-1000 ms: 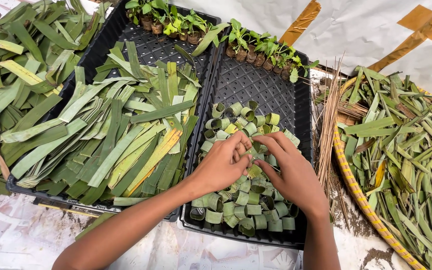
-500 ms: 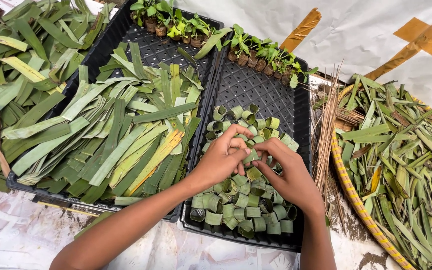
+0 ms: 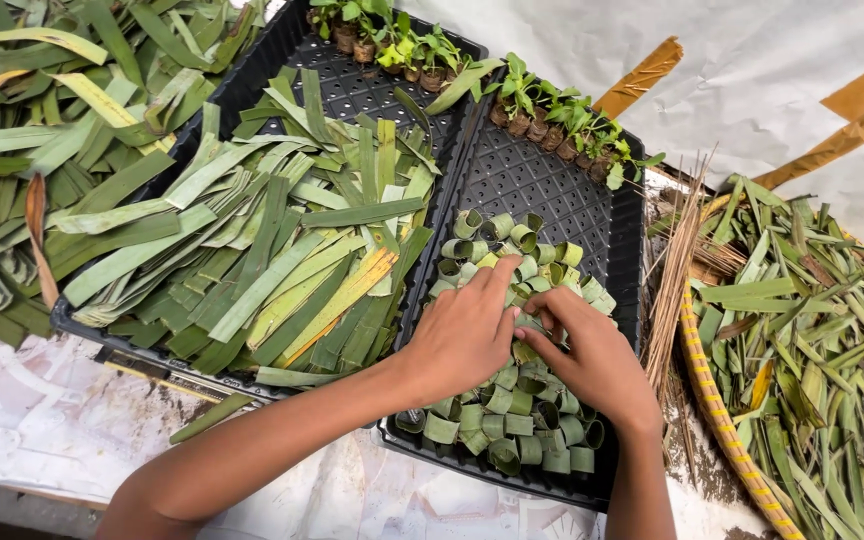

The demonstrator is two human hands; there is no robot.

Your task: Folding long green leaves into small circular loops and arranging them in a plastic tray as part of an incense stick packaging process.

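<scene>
Both hands pressed among rolled leaf rings in the right-hand black tray.

Nearest, the left hand (image 3: 467,335) and right hand (image 3: 592,355) lie on the leaf rings (image 3: 512,430), fingers curled down among them; whether either pinches one is hidden. The rings look light, springy and easily crushed, best pinched across the band. Farther left lie flat leaf strips (image 3: 282,260); beyond, seedlings (image 3: 552,115) line the tray (image 3: 552,190) edge.

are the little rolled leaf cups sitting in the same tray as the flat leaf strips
No, the rolled leaf cups fill the right black tray under both hands, while the flat leaf strips lie in the left black tray.
</scene>
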